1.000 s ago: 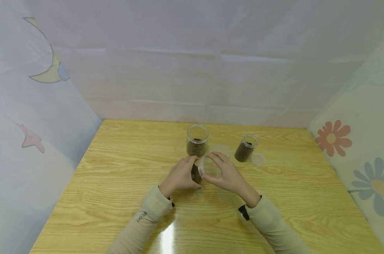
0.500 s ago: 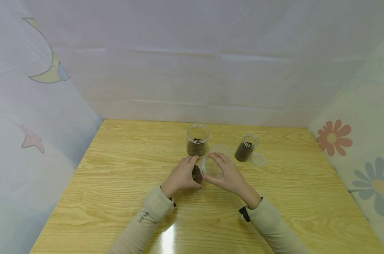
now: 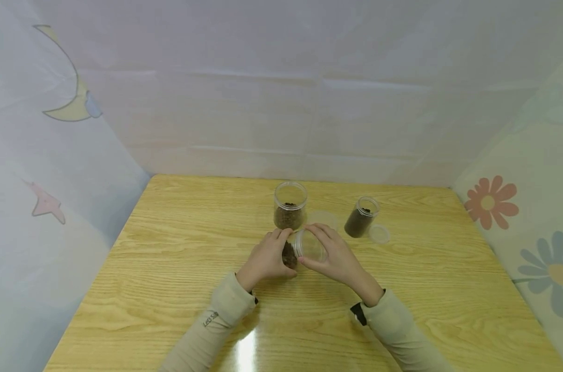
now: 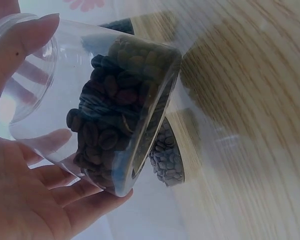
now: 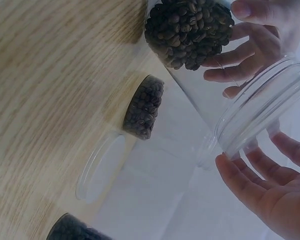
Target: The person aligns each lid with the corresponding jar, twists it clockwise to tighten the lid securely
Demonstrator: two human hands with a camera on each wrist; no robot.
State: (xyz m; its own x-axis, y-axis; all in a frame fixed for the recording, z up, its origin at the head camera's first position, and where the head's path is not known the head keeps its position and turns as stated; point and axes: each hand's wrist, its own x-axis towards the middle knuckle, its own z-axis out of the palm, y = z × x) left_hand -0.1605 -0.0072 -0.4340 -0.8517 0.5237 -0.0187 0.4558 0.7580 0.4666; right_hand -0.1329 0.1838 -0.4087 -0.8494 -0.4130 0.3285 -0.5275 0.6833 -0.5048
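Note:
My left hand [image 3: 265, 257] holds a clear jar [image 4: 65, 107] tipped on its side, its mouth end turned to the right. Dark coffee beans [image 4: 107, 117] are gathered toward the jar's base. Curled fingers and thumb of my left hand wrap the jar's side. At the mouth end, my right hand [image 3: 330, 253] grips the clear lid [image 5: 267, 102] by its edge, thumb on the near side and fingers on the far side. Both hands are close together, raised over the table in the wrist views.
Behind the hands stands a wide open jar [image 3: 290, 206] part full of coffee beans, a clear lid [image 3: 325, 219] lying beside it. Farther right is a slimmer open jar [image 3: 359, 219] with dark contents, next to a small lid [image 3: 379, 234]. The wooden table [image 3: 193, 222] meets printed cloth walls.
The hands and the tipped jar have shifted very slightly to the right. The grips look the same, and the standing jars and lids stay in place.

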